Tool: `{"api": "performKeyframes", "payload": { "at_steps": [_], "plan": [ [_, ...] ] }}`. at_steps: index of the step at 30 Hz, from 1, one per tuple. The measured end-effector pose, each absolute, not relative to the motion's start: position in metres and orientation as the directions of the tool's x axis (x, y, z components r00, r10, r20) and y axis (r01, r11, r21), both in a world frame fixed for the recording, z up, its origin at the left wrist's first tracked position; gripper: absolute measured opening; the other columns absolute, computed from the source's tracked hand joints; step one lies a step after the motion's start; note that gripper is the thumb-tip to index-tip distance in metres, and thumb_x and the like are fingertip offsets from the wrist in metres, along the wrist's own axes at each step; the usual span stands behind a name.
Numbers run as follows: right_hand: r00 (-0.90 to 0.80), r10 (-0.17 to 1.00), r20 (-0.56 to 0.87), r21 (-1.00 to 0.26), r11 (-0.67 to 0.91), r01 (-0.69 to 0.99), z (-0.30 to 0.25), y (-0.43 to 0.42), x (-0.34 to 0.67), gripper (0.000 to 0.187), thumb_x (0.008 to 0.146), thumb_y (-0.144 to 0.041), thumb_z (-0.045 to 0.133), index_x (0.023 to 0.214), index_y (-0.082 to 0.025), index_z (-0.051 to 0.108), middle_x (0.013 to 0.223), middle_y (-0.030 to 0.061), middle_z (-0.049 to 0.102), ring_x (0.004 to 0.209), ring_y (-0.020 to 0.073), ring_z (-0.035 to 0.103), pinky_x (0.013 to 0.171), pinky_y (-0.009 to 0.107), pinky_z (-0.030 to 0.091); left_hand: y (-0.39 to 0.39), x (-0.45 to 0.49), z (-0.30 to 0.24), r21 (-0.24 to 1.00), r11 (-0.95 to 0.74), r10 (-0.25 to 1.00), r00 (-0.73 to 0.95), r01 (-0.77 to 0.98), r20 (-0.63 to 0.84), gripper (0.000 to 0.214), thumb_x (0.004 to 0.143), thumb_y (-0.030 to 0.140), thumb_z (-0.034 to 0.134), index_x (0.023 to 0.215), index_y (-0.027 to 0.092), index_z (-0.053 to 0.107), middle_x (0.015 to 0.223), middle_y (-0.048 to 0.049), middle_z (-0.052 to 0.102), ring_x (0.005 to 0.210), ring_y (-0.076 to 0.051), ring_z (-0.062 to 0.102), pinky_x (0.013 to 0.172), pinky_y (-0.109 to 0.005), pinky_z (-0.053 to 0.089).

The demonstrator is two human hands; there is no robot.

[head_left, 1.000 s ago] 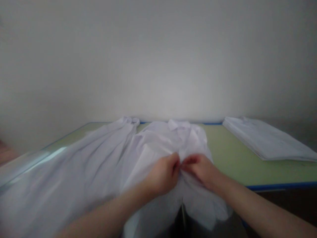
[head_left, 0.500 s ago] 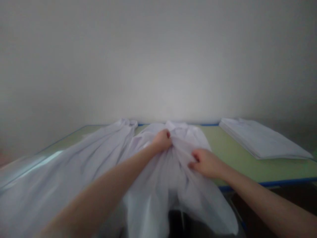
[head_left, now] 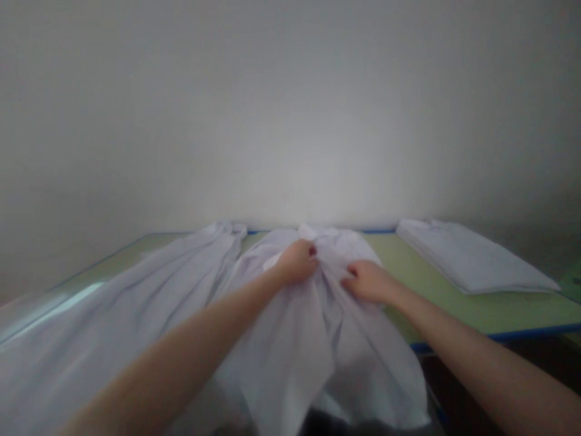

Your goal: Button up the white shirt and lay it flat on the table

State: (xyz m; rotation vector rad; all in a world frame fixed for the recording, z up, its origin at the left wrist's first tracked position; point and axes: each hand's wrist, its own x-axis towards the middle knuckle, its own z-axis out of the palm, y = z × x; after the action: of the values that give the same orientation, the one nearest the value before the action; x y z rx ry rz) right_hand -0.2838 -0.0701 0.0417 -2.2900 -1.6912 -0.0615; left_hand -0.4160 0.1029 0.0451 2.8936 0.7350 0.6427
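A white garment (head_left: 290, 339) lies spread over the green table (head_left: 458, 306) and hangs over its near edge. My left hand (head_left: 297, 261) is closed on the cloth near the garment's far end, by the collar. My right hand (head_left: 370, 281) is closed on the cloth just to the right of it, a short gap between the two hands. Both forearms stretch out over the fabric. The fingertips are partly buried in folds.
A second length of white cloth (head_left: 136, 297) lies along the left of the table. A flat folded white garment (head_left: 472, 260) rests at the back right. A plain pale wall rises directly behind the table. The table's blue front edge (head_left: 499, 336) shows at right.
Both hands have moved away from me along the garment, from close together near the table's front edge to near the collar. The cloth under them now lies straighter.
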Motion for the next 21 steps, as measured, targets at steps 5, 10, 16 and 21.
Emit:
{"api": "performKeyframes", "payload": {
  "at_steps": [5, 10, 16, 21],
  "plan": [
    [0.304, 0.905, 0.298, -0.218, -0.245, 0.945, 0.036, -0.062, -0.290, 0.026, 0.083, -0.034, 0.048, 0.074, -0.016, 0.064, 0.077, 0.0079, 0.066, 0.070, 0.0166, 0.057, 0.057, 0.026, 0.028, 0.067, -0.444, 0.040, 0.102, -0.930, 0.367, 0.903, 0.353, 0.224, 0.025, 0.076, 0.034, 0.050, 0.074, 0.019, 0.071, 0.072, -0.0074, 0.067, 0.071, -0.020, 0.060, 0.069, -0.029, 0.043],
    [0.314, 0.901, 0.298, -0.286, -0.230, 0.930, 0.037, -0.074, -0.290, 0.027, 0.083, -0.035, 0.049, 0.070, -0.017, 0.064, 0.071, 0.0056, 0.065, 0.064, 0.0144, 0.055, 0.056, 0.025, 0.027, 0.060, -0.440, 0.034, 0.019, -0.928, 0.371, 0.916, 0.372, 0.150, 0.024, 0.074, 0.028, 0.052, 0.075, 0.016, 0.073, 0.076, -0.0129, 0.068, 0.076, -0.025, 0.062, 0.073, -0.033, 0.045],
    [0.390, 0.830, 0.398, -0.329, -0.268, 0.905, 0.045, -0.093, -0.287, 0.030, 0.081, -0.040, 0.052, 0.063, -0.017, 0.060, 0.059, 0.0020, 0.060, 0.055, 0.0120, 0.049, 0.054, 0.024, 0.024, 0.067, -0.437, 0.033, 0.117, -0.928, 0.369, 0.914, 0.353, 0.167, 0.019, 0.069, 0.024, 0.054, 0.072, 0.020, 0.072, 0.072, -0.0071, 0.068, 0.067, -0.019, 0.060, 0.065, -0.028, 0.043],
    [0.358, 0.793, 0.492, -0.362, -0.188, 0.913, 0.059, -0.102, -0.298, 0.028, 0.085, -0.032, 0.048, 0.063, -0.016, 0.058, 0.058, 0.0004, 0.058, 0.053, 0.0103, 0.046, 0.052, 0.024, 0.023, 0.065, -0.454, 0.053, 0.275, -0.889, 0.422, 0.888, 0.366, 0.183, 0.019, 0.071, 0.026, 0.053, 0.073, 0.020, 0.071, 0.071, -0.0035, 0.068, 0.066, -0.015, 0.059, 0.063, -0.024, 0.041]
  ]
}}
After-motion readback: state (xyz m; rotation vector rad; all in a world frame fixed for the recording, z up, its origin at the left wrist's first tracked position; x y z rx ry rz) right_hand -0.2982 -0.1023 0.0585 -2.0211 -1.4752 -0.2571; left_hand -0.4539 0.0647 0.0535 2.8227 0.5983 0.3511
